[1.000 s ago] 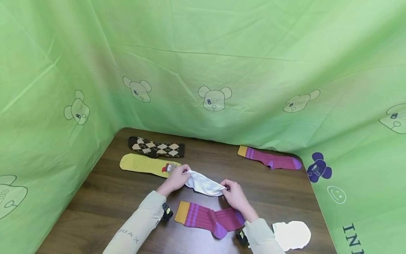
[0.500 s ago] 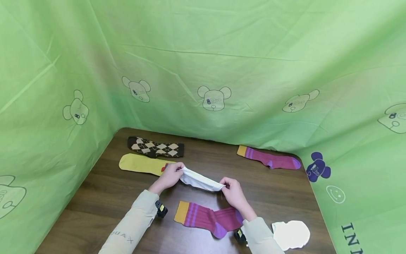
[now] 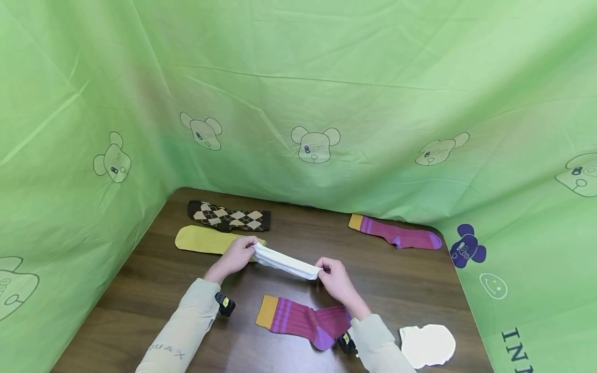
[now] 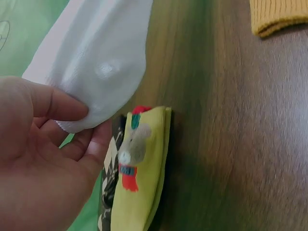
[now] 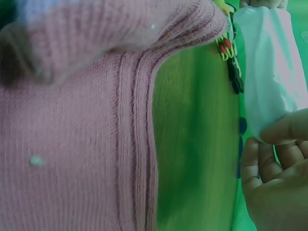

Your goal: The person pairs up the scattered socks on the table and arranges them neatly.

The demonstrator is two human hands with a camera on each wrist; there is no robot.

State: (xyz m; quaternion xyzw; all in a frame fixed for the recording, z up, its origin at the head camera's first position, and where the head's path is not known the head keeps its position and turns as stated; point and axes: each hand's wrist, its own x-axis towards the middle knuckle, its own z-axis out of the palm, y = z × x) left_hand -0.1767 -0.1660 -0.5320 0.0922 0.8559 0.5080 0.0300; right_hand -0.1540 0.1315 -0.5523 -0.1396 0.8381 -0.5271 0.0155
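A white sock (image 3: 286,263) is stretched above the table between both hands. My left hand (image 3: 237,253) pinches its left end between thumb and fingers; the left wrist view shows the thumb on the white cloth (image 4: 106,62). The other end is pinched by my right hand (image 3: 337,280), also seen in the right wrist view beside the sock (image 5: 272,67). Beneath the left hand lies a yellow sock (image 3: 200,240) with an animal figure, partly covered by that hand. A magenta sock (image 3: 298,318) with a mustard cuff lies nearer the person, its toe partly hidden by the right wrist.
A dark argyle sock (image 3: 228,216) lies behind the yellow one. Another magenta sock (image 3: 396,234) is at the back right. A second white sock (image 3: 426,346) lies at the front right. Green printed cloth (image 3: 317,93) hangs around the wooden table (image 3: 140,305).
Both hands have moved left with the white sock, the left hand farther. The sock has gone from sagging to pulled taut into a narrow strip. The other socks stay put.
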